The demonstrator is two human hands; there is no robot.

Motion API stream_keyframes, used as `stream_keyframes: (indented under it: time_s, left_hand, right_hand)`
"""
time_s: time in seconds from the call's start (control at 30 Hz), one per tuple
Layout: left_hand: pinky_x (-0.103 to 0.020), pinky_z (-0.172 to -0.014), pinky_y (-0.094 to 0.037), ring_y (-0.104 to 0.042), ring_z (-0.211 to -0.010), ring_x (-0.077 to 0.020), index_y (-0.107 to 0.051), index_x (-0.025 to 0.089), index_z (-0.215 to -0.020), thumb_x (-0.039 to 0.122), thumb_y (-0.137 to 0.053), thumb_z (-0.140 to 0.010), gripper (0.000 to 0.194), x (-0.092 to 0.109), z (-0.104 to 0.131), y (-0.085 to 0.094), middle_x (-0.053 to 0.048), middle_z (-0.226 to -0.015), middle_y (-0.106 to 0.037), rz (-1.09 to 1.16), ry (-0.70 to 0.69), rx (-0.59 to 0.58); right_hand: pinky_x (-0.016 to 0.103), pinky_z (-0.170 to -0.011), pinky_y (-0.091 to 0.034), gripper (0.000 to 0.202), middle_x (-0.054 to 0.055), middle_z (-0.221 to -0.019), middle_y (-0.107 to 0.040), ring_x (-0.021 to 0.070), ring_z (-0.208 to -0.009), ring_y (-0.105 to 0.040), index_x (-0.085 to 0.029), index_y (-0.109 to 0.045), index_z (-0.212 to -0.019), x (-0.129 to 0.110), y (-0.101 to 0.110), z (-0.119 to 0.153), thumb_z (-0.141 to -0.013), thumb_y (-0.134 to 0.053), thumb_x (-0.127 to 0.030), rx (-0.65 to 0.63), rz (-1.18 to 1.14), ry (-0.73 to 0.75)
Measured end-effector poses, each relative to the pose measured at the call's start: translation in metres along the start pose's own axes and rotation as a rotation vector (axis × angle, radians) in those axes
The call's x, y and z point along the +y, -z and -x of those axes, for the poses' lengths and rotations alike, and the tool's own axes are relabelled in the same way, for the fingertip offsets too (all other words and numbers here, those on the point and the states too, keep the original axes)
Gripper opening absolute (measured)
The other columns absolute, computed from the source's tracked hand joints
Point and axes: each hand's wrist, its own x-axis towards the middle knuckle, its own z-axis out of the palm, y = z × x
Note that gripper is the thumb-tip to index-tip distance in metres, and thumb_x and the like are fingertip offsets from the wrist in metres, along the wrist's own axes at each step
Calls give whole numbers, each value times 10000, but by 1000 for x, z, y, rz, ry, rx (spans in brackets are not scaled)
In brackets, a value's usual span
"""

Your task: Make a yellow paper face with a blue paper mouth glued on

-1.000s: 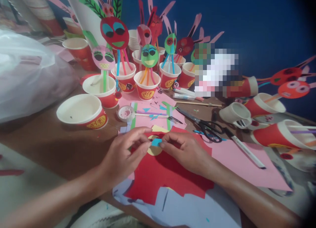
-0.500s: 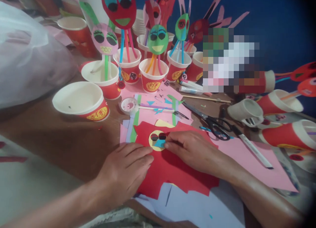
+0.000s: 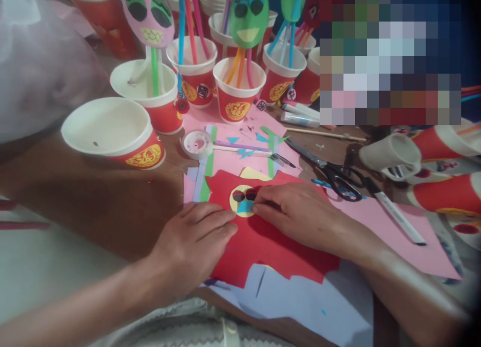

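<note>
A small yellow paper face (image 3: 233, 205) with two dark eyes lies on red paper (image 3: 274, 244). On its lower part is a blue paper piece (image 3: 245, 207), pinched at its right edge by the thumb and finger of my right hand (image 3: 300, 214). My left hand (image 3: 195, 242) rests flat on the red paper, its fingertips beside the yellow face's lower left edge. Pale blue paper (image 3: 285, 297) shows under the red sheet, and pink paper (image 3: 391, 227) reaches out to the right.
Black scissors (image 3: 334, 179), a marker (image 3: 400, 219) and a tape roll (image 3: 197, 142) lie beyond the papers. Red cups (image 3: 233, 104) with paper faces on straws stand at the back. A wide cup (image 3: 145, 154) and a plastic bag (image 3: 41, 71) are at the left.
The view has tilted down and come slightly closer, so the cups sit higher in the picture. Both hands stay at nearly the same place on the papers, with the blue piece still at my right fingertips.
</note>
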Motion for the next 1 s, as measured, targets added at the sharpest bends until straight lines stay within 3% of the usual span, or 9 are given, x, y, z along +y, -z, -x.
stream_keyframes:
  time_s: [0.6, 0.83, 1.0]
  left_hand:
    - [-375, -769, -491, -571, -935, -224, -623, 107, -987, 52, -515, -806, 218, -1, 0, 1, -84, -1084, -670, -39, -26, -64]
    - [-389, -769, -473, -546, -929, -225, -599, 105, -1085, 132, -528, -844, 253, 2, -1, -5, -62, -1055, -670, -125, -32, -84]
    - [-379, -752, -456, -535, -903, -221, -600, 96, -1091, 217, -503, -877, 265, 6, -6, -6, -63, -1011, -669, -200, -6, -168]
  right_hand:
    - [268, -484, -210, 191, 14, -595, -612, 126, -508, -467, -193, -595, -665, -9, -4, 0, -811, -497, -268, -14, 85, -67]
    - [254, -489, -202, 184, -2, -589, -608, 118, -519, -455, -190, -552, -653, -14, -3, 0, -805, -476, -262, -12, 169, -83]
    - [256, -486, -191, 186, 5, -586, -609, 123, -510, -452, -188, -527, -633, -15, -7, 0, -788, -472, -275, 8, 201, -91]
